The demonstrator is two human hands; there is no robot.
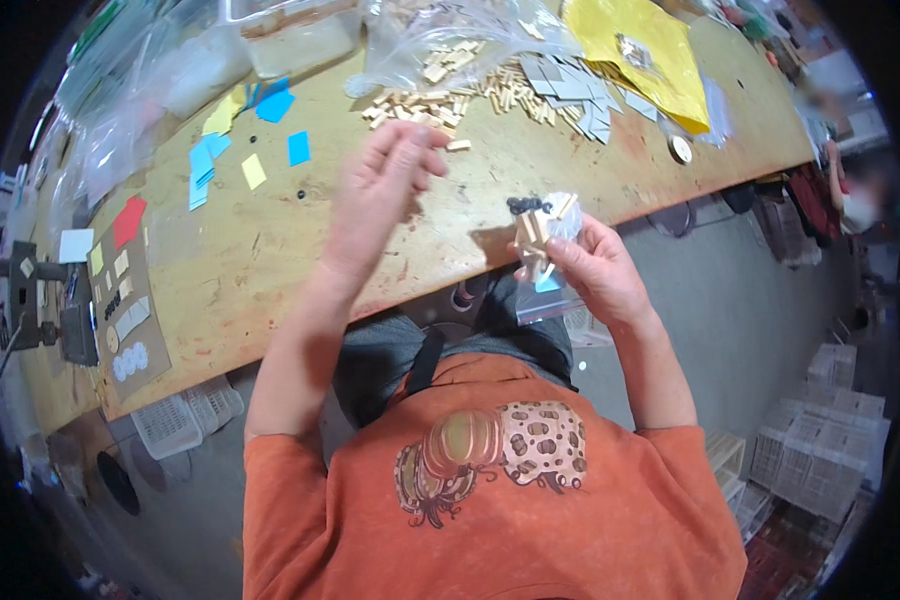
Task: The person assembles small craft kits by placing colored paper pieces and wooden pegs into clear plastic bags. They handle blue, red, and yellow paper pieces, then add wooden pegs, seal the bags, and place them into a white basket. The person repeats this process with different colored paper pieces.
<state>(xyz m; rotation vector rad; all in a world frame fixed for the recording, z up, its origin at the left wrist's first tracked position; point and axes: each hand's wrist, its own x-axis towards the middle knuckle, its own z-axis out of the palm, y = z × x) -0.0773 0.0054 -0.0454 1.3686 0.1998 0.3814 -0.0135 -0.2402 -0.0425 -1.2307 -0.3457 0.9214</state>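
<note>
My right hand [602,268] pinches a small clear zip bag [545,303] over the table's front edge. Pale wooden pieces [535,228] and several black rings [530,205] show at the bag's upper end, and something light blue lies lower inside it. My left hand [395,165] hovers just in front of the pile of small wooden blocks [425,103], its fingers loosely curled and apart, with nothing visible between them. One loose wooden block [458,146] lies beside its fingertips.
Grey cards [570,85], a yellow bag [655,60] and a wooden disc [680,149] are at the back right. Blue cards [299,148] and red cards [129,222] lie leftward. A brown board [135,310] carries sorted pieces. White crates [185,415] stand below the table.
</note>
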